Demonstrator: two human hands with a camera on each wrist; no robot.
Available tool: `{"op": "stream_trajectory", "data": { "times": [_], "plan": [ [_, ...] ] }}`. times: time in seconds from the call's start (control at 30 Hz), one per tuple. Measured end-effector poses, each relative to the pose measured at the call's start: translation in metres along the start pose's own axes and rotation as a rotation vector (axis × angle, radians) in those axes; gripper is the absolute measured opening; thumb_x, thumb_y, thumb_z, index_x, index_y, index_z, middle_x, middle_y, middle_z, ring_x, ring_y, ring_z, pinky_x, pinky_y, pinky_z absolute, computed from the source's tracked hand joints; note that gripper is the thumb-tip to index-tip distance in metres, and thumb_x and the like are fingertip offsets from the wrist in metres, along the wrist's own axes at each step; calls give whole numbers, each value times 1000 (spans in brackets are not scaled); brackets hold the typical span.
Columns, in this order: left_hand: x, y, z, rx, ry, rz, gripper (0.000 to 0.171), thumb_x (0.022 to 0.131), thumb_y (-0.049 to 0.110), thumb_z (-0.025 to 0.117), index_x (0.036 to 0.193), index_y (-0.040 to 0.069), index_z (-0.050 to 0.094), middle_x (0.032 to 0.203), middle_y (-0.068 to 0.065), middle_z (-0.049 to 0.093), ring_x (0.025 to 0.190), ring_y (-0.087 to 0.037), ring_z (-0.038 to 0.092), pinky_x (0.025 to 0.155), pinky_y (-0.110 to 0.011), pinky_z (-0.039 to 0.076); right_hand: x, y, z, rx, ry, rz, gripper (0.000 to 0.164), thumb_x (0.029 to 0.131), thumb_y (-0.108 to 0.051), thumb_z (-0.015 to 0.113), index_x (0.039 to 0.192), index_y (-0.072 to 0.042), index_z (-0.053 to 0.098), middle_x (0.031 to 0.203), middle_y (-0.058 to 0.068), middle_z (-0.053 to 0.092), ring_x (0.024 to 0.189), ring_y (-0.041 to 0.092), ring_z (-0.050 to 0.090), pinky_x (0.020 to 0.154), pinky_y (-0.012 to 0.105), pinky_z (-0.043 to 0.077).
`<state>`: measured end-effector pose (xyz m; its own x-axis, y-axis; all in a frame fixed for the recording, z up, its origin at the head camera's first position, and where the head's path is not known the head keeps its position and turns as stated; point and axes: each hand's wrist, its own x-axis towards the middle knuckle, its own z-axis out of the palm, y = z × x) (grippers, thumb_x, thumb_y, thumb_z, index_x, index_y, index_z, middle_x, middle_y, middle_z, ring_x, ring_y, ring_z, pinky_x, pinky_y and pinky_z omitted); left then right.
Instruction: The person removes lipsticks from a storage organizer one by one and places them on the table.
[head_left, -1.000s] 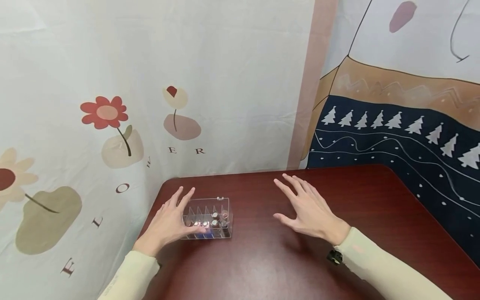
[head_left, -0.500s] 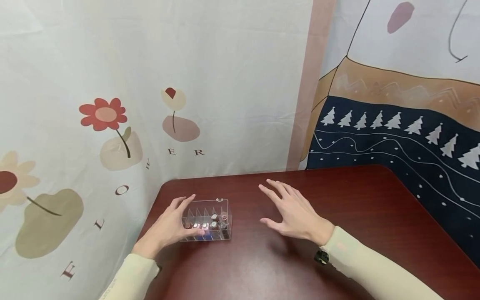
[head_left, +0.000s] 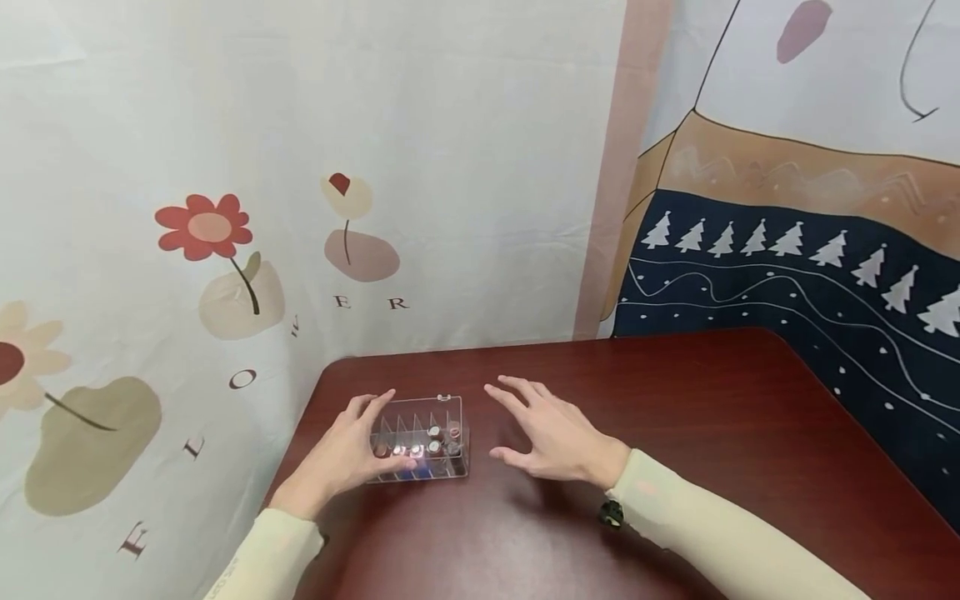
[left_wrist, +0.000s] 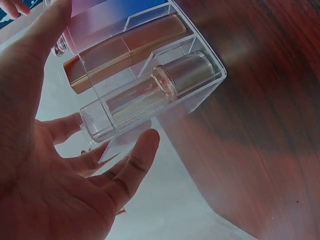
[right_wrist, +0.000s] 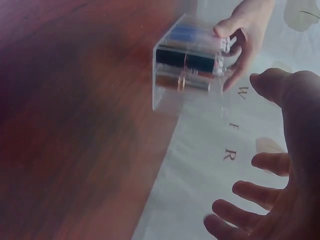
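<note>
A clear compartment box [head_left: 462, 462] stands on the table, with several lipsticks [head_left: 435, 447] upright in its slots and a small clasp on its far top edge. My left hand [head_left: 337, 454] holds the box by its left end, thumb along the front and fingers reaching behind. In the left wrist view, a brown lipstick [left_wrist: 125, 52] and a clear-capped tube [left_wrist: 162, 82] show inside the box wall. To the right of the box hovers my right hand [head_left: 558, 442], fingers spread and touching nothing. The left fingertips behind the box are partly hidden in the head view.
The dark red wooden table [head_left: 712, 417] has rounded far corners. Behind it hangs a pale cloth [head_left: 480, 167] printed with flowers and letters. A navy cloth [head_left: 750, 283] with white trees hangs at the right side.
My right hand has moved left, closer to the box. The left thumb and fingers have drawn in on the box, which has shifted slightly right along with that hand.
</note>
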<state>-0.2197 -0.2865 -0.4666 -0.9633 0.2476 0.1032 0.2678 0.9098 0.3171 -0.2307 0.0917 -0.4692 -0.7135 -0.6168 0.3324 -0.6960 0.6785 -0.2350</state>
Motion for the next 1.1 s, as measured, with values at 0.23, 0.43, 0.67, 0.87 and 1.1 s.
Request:
{"op": "stream_trajectory", "data": {
  "times": [0.23,0.43,0.67,0.87,1.1],
  "plan": [
    [-2,3,4,-2,-1,1,130,79,76,99,179,15,43,166,-31,53,141,-57,65,105,-67,66,7,-12,14,54,-69,-5,99,104,-59,83,183,-22,37,183,12,45,158,35,60,87,50,74],
    [2,13,8,2,-14,-1,131,79,78,98,180,16,42,168,-30,52,145,-56,63,109,-68,65,11,-14,19,68,-81,-16,103,103,-59,86,183,-18,36,183,14,45,155,36,62,92,51,74],
    [12,30,14,-9,-15,19,130,80,77,98,181,15,41,168,-26,53,146,-51,62,113,-64,64,10,-9,22,57,-71,3,107,100,-59,89,183,-14,37,182,13,46,153,36,65,93,51,74],
    [20,44,20,0,-16,29,131,79,80,97,180,14,43,165,-24,56,141,-48,63,110,-61,67,6,-2,21,50,-63,15,108,100,-58,90,182,-11,38,180,15,48,150,38,67,100,54,72],
    [27,57,27,-1,-21,34,131,80,81,95,181,16,41,164,-23,56,140,-48,63,108,-58,68,-1,8,17,22,-36,27,110,97,-56,94,180,-9,41,175,14,52,138,37,74,103,55,70]
  ]
}}
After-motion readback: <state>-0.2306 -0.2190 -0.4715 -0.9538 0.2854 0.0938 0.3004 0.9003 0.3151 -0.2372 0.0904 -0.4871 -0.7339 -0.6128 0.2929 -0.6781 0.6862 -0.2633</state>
